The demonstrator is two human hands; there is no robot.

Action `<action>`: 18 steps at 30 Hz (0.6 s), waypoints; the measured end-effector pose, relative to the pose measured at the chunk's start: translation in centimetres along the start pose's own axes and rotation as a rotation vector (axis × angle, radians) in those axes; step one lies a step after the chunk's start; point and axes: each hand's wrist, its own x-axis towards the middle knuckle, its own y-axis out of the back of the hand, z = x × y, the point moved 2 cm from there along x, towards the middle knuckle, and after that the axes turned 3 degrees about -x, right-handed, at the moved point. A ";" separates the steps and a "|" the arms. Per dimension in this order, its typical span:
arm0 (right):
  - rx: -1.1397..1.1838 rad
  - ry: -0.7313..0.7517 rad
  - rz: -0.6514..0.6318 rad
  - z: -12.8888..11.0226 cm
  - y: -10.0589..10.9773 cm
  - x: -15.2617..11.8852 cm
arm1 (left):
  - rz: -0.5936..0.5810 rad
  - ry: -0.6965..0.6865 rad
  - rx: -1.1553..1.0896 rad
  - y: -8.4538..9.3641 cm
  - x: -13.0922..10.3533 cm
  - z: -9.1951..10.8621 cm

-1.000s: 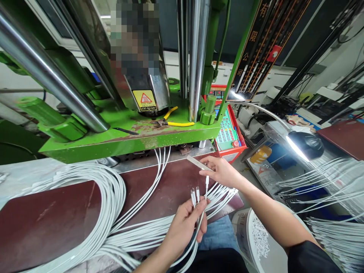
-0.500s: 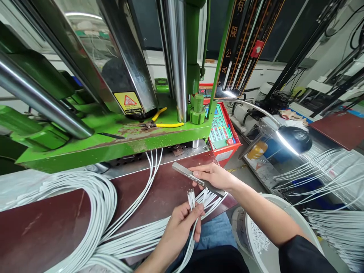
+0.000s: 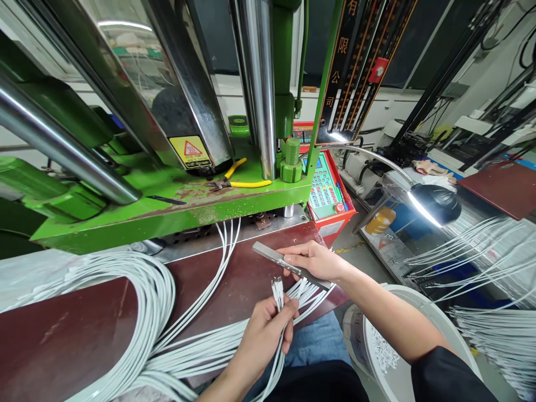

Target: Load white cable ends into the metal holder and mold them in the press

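Right hand point(image 3: 314, 260): flat metal bar point(image 3: 264, 251) | Left hand point(image 3: 267, 325): slim white cables point(image 3: 277, 365)

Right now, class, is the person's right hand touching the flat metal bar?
Touching. The head view shows the right hand closed around the flat metal bar, which sticks out on both sides of the grip.

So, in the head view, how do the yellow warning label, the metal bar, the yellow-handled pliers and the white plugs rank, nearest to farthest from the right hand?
1. Metal bar: held in the right hand.
2. White plugs: lower left, in the left hand.
3. Yellow-handled pliers: upper left, on the green machine.
4. Yellow warning label: farther left, behind the pliers.
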 end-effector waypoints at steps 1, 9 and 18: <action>0.008 -0.006 -0.003 0.0 0.0 0.0 | -0.001 0.001 -0.001 0.0 0.0 -0.1; -0.030 0.017 -0.002 0.1 -0.2 0.0 | 0.026 -0.006 -0.009 -0.1 0.1 0.0; -0.199 0.107 -0.007 -0.1 -0.1 -0.5 | 0.008 -0.024 0.007 -0.5 -0.4 0.4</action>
